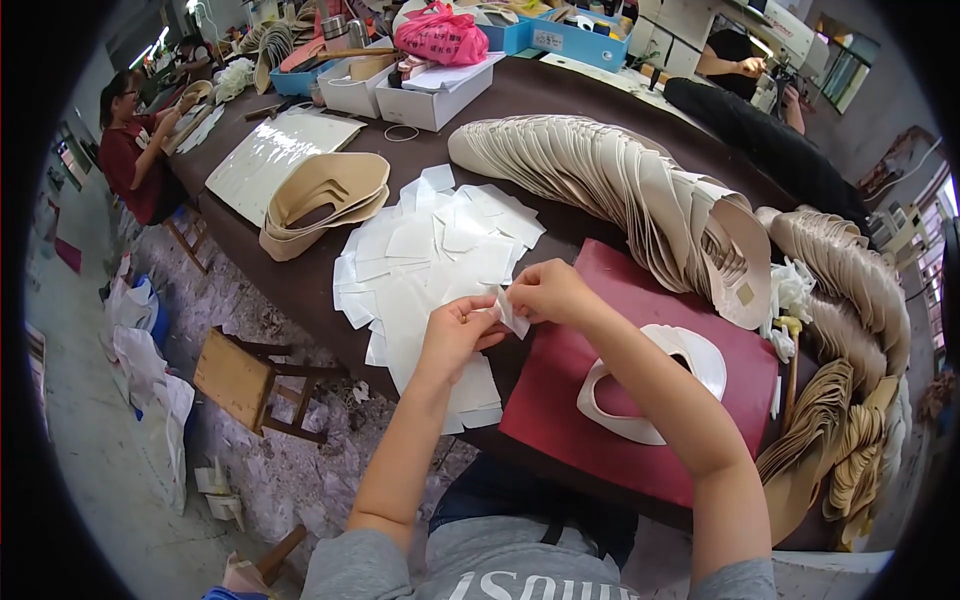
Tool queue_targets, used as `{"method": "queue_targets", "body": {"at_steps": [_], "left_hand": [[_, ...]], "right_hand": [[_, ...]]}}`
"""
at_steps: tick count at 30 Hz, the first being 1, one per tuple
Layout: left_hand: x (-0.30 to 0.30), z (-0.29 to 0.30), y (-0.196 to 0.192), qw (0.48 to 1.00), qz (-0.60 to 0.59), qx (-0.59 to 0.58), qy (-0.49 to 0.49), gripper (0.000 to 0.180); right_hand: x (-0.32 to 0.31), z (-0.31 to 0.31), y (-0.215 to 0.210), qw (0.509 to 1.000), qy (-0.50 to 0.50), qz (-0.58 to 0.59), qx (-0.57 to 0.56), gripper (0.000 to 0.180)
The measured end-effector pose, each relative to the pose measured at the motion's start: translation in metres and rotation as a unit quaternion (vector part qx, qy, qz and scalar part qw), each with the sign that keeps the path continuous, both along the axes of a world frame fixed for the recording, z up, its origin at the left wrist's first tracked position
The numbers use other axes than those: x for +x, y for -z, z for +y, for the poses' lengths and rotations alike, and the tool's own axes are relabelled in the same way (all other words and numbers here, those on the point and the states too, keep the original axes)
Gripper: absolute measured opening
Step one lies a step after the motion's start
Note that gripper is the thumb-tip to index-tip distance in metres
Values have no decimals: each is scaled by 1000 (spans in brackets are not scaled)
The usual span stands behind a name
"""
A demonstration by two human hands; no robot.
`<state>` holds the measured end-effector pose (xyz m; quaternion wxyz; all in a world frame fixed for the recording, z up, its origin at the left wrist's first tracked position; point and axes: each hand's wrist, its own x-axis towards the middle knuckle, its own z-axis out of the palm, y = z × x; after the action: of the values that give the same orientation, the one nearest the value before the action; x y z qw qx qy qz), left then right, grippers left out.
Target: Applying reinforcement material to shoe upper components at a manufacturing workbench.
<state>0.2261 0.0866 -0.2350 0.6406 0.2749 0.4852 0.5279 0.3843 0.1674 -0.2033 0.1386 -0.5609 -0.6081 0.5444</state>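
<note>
My left hand (455,333) and my right hand (548,291) pinch one small white paper piece (510,312) between their fingertips, just above the edge of a spread of several white paper pieces (425,255) on the dark table (300,275). To the right lies a red mat (600,350) with a white curved shoe-upper piece (690,365) resting on it. Behind the mat a long fanned row of beige shoe-upper pieces (620,185) curves across the table.
More beige stacks (850,300) pile at the right. A beige stack (320,200) and white sheet (275,150) lie far left. White boxes (430,90), a pink bag (440,35) and blue bins (580,40) stand at the back. Other people sit at left and far right. A wooden stool (245,380) stands below.
</note>
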Motion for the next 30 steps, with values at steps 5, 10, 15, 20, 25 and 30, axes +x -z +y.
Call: {"method": "queue_targets", "body": {"at_steps": [5,10,15,20,25,30], "left_hand": [[-20,-29,-20,991,135,1,-19,30],[-68,-88,-40,981,167,-15,-93,36],[-91,-141,-59,955,234,25,-178,33],[-47,-143,-60,921,308,132,-199,25],[-15,-134,-52,970,142,129,-151,26],[8,-132,-45,984,69,107,-121,27]], "right_hand": [[-3,4,8,898,-22,-248,363,13],[9,18,33,838,-21,-325,438,11],[-4,-14,-18,813,34,-204,545,11],[-11,-118,-90,940,-92,11,329,14],[25,-146,-94,948,-25,46,315,12],[41,-160,-95,943,29,59,326,11]]}}
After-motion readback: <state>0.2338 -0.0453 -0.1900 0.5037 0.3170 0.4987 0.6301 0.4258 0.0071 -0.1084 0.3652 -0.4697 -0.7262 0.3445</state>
